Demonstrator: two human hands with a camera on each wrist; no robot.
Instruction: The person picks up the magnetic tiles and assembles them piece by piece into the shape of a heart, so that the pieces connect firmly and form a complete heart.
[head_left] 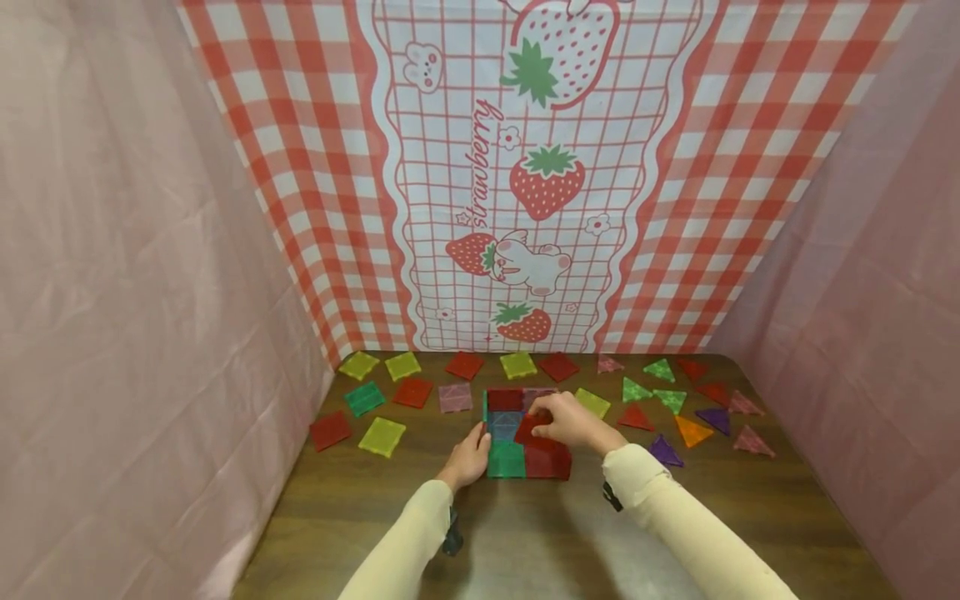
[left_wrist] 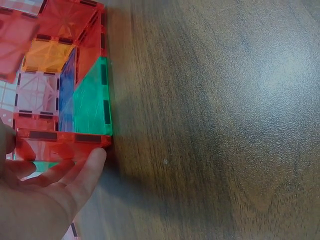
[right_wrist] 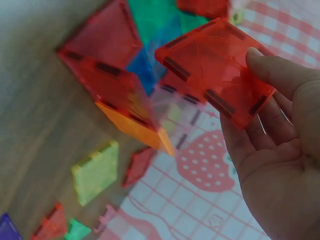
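Observation:
Between the hands stands a box-like build of translucent magnetic tiles, with a green tile [head_left: 506, 459] and a red tile [head_left: 547, 461] on its near side. Its inside shows blue and pale pink panels. My left hand [head_left: 468, 457] rests against the left wall, its thumb and fingers touching the outside of a red tile [left_wrist: 65, 145]. Above the right part of the build, my right hand [head_left: 572, 421] pinches a red square tile [right_wrist: 215, 70] between thumb and fingers, tilted. An orange tile [right_wrist: 135, 127] stands at the build's side in the right wrist view.
Loose square tiles lie behind and left of the build, among them a yellow one [head_left: 382, 437] and a dark red one [head_left: 330, 431]. Triangles lie at right, including an orange triangle [head_left: 693, 431] and a purple triangle [head_left: 666, 451]. A strawberry-print cloth [head_left: 525, 208] hangs behind the wooden table [head_left: 315, 517].

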